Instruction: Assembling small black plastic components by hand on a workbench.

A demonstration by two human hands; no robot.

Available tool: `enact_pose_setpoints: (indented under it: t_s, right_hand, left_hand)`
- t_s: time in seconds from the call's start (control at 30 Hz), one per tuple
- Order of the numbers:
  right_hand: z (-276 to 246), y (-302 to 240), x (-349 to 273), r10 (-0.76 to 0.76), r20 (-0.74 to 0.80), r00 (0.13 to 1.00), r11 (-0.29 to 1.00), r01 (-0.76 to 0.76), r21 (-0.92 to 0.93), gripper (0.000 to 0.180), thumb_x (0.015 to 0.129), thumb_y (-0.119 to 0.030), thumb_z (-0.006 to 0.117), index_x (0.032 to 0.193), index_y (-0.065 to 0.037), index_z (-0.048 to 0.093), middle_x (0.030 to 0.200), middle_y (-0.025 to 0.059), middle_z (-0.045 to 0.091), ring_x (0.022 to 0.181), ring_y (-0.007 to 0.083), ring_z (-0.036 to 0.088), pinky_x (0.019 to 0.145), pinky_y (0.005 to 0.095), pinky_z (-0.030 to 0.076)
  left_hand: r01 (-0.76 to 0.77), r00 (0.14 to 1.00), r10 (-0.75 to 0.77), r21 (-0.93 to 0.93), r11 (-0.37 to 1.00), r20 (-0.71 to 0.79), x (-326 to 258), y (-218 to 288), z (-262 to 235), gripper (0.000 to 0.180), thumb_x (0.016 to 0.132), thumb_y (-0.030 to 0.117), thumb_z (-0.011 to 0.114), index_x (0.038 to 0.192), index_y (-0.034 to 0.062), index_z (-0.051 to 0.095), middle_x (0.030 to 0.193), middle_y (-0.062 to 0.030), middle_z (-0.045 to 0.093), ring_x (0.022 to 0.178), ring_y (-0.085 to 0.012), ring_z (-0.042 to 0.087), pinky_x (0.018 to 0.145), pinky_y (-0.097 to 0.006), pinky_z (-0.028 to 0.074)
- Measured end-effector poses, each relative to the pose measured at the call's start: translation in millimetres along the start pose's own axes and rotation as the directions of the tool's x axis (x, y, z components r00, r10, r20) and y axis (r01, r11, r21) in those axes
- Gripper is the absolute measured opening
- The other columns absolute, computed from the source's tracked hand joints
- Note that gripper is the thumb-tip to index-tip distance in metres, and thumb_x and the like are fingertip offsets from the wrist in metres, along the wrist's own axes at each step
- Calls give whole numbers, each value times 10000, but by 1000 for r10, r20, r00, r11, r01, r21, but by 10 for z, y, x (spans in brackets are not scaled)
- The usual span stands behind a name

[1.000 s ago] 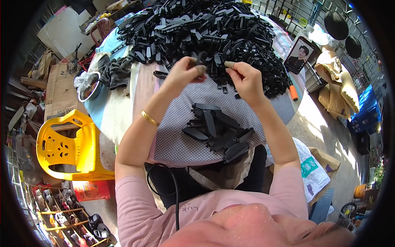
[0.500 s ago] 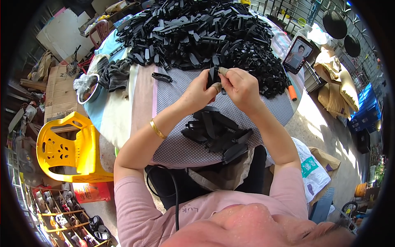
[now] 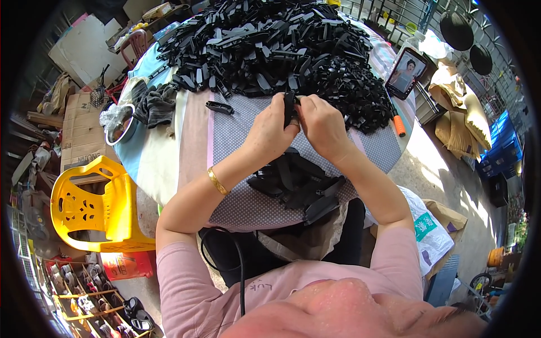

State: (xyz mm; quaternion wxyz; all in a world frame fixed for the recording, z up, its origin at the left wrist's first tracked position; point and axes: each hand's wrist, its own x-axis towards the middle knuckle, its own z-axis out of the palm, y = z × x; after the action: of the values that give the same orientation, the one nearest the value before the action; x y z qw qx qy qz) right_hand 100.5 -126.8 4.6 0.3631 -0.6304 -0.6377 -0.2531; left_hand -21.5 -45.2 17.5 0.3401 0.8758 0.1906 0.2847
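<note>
Gripping one black plastic part together, left hand, right hand, both clamped on it, one big pile behind.

Both forearms reach forward, left hand and right hand pressed together, fingers curled shut.

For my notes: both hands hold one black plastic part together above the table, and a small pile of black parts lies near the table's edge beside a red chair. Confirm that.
One detail is off: the chair is yellow, not red, as the head view shows. The rest stands: left hand and right hand hold one black plastic part together, and the small pile lies near the table's edge.
</note>
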Motion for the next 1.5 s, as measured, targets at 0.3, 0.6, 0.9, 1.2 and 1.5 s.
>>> enact_pose_setpoints:
  t_s: [0.3, 0.6, 0.9, 1.2, 1.5]
  right_hand:
    - [37, 46, -69, -41, 219, 975, 996, 56, -66, 111, 778, -106, 541, 736, -29, 473, 688, 102, 531, 600, 244, 587, 513, 323, 485]
    - [88, 29, -108, 49, 256, 965, 991, -78, 105, 100, 754, -60, 529, 738, 4, 454, 669, 160, 513, 592, 346, 544, 528, 399, 451]
    - [106, 96, -119, -8, 266, 964, 989, -32, 145, 106, 765, -67, 537, 741, 3, 461, 685, 173, 537, 599, 341, 558, 535, 407, 459]
    - [72, 26, -39, 31, 229, 973, 987, -65, 145, 128, 793, -109, 549, 750, -4, 491, 685, 161, 551, 613, 349, 578, 538, 403, 470]
    - [-62, 316, 62, 216, 534, 817, 406, -573, 712, 256, 787, -72, 687, 1019, -1, 607, 828, 1, 618, 725, 45, 552, 673, 195, 462]
  left_hand:
    - [50, 984, -93, 273, 961, 150, -20, 37, -70, 332, 726, 98, 619, 942, -53, 416, 802, -267, 598, 788, -431, 587, 684, -458, 482]
    - [70, 963, -149, 324, 944, 226, 26, 14, -53, 344, 715, 92, 614, 964, -60, 432, 810, -284, 587, 818, -447, 565, 715, -471, 453]
    - [-6, 963, -85, 333, 943, 257, 68, -26, -57, 341, 716, 95, 622, 950, -51, 421, 773, -285, 586, 783, -451, 568, 688, -476, 462]
    - [3, 988, -44, 265, 964, 149, 100, -173, -112, 278, 712, 108, 633, 915, -27, 499, 766, -222, 601, 736, -375, 593, 646, -413, 460]
    - [130, 888, -81, -77, 989, 452, 166, -145, -246, 270, 762, 186, 649, 931, -4, 556, 705, -30, 534, 654, -92, 458, 576, -261, 389]
